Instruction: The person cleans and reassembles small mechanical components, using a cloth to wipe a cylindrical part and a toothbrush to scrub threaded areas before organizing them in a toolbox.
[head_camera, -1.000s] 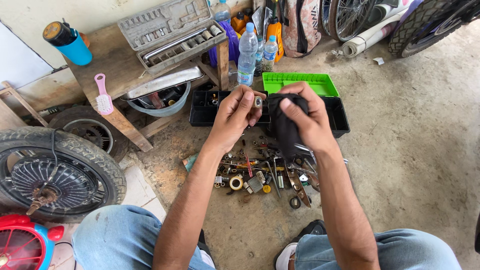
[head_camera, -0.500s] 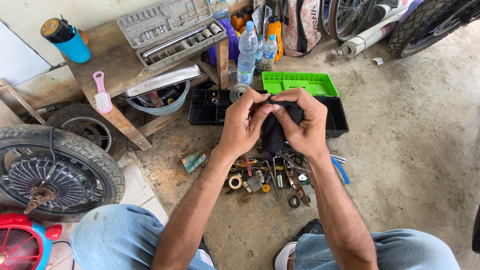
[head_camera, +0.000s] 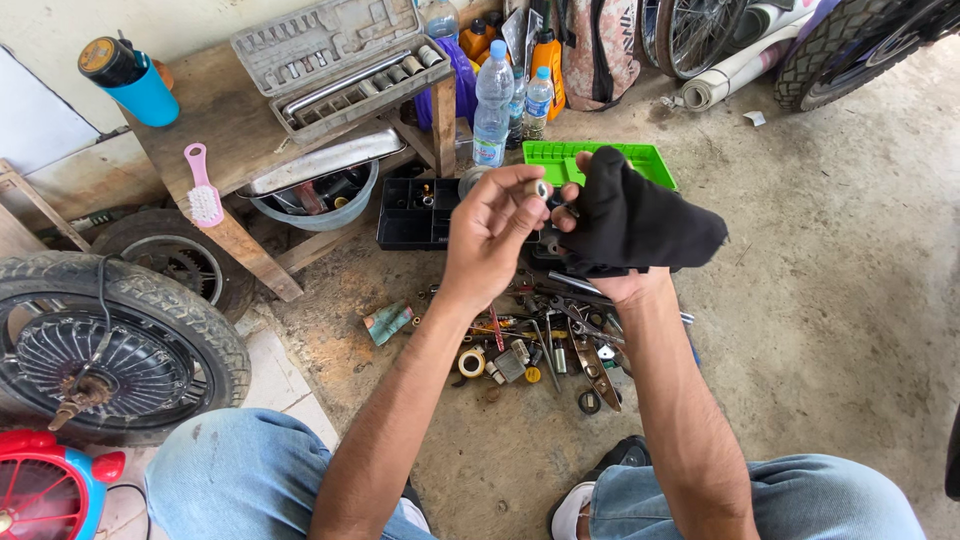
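Seen from above, a seated person holds both hands up over a concrete floor (head_camera: 850, 300). The left hand (head_camera: 490, 235) has its fingers (head_camera: 520, 185) closed on a small round metal part (head_camera: 540, 189). The right hand (head_camera: 625, 280), mostly hidden, clutches a black cloth (head_camera: 640, 220) just beside that part. Below the hands, loose tools (head_camera: 545, 345) lie scattered on the floor. A grey socket set case (head_camera: 335, 55) sits at the far edge of a wooden bench (head_camera: 215, 125).

Bare grey concrete floor (head_camera: 850, 300), dusty, daylight-lit. Pale plastered wall (head_camera: 60, 40) behind. Worn brown wooden bench (head_camera: 215, 140) stands against it, top left.
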